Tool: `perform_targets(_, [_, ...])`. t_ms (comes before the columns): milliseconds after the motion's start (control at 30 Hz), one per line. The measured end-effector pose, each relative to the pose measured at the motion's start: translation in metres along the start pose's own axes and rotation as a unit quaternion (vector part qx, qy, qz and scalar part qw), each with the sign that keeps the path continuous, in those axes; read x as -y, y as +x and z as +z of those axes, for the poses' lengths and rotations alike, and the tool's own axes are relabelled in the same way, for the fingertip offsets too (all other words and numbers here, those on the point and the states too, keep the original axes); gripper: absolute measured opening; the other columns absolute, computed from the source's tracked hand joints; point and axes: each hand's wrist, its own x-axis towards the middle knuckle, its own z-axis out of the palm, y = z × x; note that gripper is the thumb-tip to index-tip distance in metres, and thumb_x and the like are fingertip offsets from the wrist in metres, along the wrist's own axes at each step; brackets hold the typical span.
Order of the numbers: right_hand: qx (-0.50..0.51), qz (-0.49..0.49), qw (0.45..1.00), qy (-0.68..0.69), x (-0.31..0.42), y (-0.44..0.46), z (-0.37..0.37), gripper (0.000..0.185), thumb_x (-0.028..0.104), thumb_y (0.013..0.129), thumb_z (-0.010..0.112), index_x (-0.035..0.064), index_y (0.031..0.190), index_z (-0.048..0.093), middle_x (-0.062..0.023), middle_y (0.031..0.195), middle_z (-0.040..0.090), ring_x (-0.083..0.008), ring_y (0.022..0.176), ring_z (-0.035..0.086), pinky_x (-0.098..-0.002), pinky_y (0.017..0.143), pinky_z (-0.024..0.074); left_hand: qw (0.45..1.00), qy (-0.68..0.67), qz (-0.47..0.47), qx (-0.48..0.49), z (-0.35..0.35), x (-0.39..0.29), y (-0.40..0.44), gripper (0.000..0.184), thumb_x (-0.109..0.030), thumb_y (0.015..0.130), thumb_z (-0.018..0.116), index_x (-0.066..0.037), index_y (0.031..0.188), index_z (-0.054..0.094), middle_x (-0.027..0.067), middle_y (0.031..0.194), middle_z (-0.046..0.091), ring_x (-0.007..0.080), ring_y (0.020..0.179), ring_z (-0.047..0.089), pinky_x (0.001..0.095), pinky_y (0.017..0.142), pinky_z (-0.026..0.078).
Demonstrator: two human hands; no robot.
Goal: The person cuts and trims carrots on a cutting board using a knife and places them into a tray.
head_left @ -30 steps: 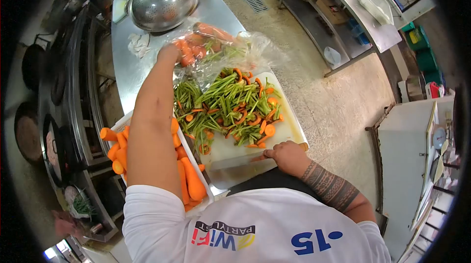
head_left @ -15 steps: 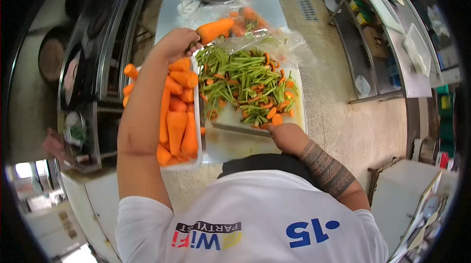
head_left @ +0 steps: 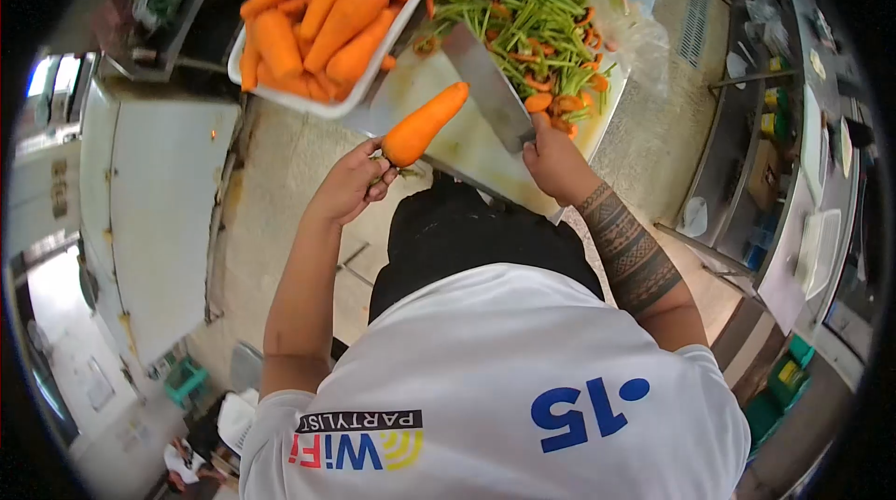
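Note:
My left hand is closed around the leafy stem end of a whole carrot, its tapered tip pointing up and to the right. The carrot is held over the near left side of the cutting board. In my right hand is the handle of a broad-bladed cleaver. Its blade lies along the near edge of a heap of green carrot tops mixed with cut orange ends. To the left, a white tray is piled with carrots.
Clear plastic bag lies beyond the heap, with more carrots at the far edge. A steel shelf unit runs along the right. A white cabinet stands on the left. Another person is at the lower left.
My left hand has brought the carrot from the bag area back toward my body. The view has turned and tipped down. My right hand still grips the cleaver by the heap.

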Motion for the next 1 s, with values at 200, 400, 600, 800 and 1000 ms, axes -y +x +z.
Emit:
perform_targets(200, [-0.041, -0.027, 0.998, -0.035, -0.001, -0.01, 0.014, 0.038, 0.012, 0.091, 0.056, -0.0029, 0.125, 0.046, -0.0306, 0.081, 0.066, -0.0487, 0.08, 0.066, -0.0603, 0.073, 0.0517, 1.0, -0.004, -0.016, -0.011, -0.007, 0.049, 0.02, 0.051, -0.005, 0.096, 0.05, 0.001, 0.147, 0.041, 0.0046, 0.088, 0.056, 0.0073, 0.06, 0.042, 0.0213, 0.054, 0.036])
perform_targets(400, [-0.039, -0.029, 0.996, -0.074, 0.056, -0.016, -0.028, 0.034, 0.013, 0.092, 0.056, -0.0006, 0.121, 0.048, -0.0284, 0.085, 0.068, -0.0471, 0.081, 0.068, -0.0591, 0.073, 0.0531, 1.0, 0.022, -0.009, -0.002, -0.008, 0.045, 0.021, 0.05, -0.006, 0.097, 0.051, 0.0, 0.146, 0.044, 0.0039, 0.086, 0.056, 0.007, 0.059, 0.042, 0.0212, 0.052, 0.035])
perform_targets(600, [0.09, 0.006, 0.989, -0.115, 0.046, -0.003, 0.005, 0.028, 0.009, 0.092, 0.051, -0.0025, 0.117, 0.049, -0.0278, 0.088, 0.069, -0.0475, 0.084, 0.068, -0.0568, 0.077, 0.0538, 0.998, 0.054, -0.022, 0.007, -0.013, 0.035, 0.024, 0.051, -0.005, 0.096, 0.052, -0.001, 0.147, 0.044, 0.0033, 0.084, 0.056, 0.0066, 0.059, 0.043, 0.0209, 0.051, 0.034])
perform_targets(800, [0.107, 0.034, 0.989, -0.1, 0.036, -0.005, -0.001, 0.029, 0.009, 0.092, 0.051, -0.004, 0.118, 0.048, -0.0307, 0.098, 0.069, -0.0463, 0.094, 0.068, -0.0564, 0.081, 0.0533, 0.997, 0.074, -0.036, 0.012, -0.014, 0.024, 0.024, 0.054, -0.005, 0.095, 0.054, -0.001, 0.148, 0.043, 0.0028, 0.083, 0.056, 0.0063, 0.059, 0.043, 0.0208, 0.051, 0.035])
perform_targets(1000, [0.006, 0.089, 0.994, -0.071, 0.015, -0.025, -0.003, 0.034, 0.012, 0.092, 0.054, -0.004, 0.122, 0.049, -0.0295, 0.092, 0.069, -0.047, 0.089, 0.069, -0.056, 0.081, 0.0542, 0.955, 0.295, 0.007, 0.033, -0.011, -0.035, 0.009, 0.056, -0.008, 0.094, 0.057, -0.005, 0.149, 0.047, 0.0074, 0.091, 0.064, 0.0127, 0.072, 0.059, 0.0253, 0.061, 0.047])
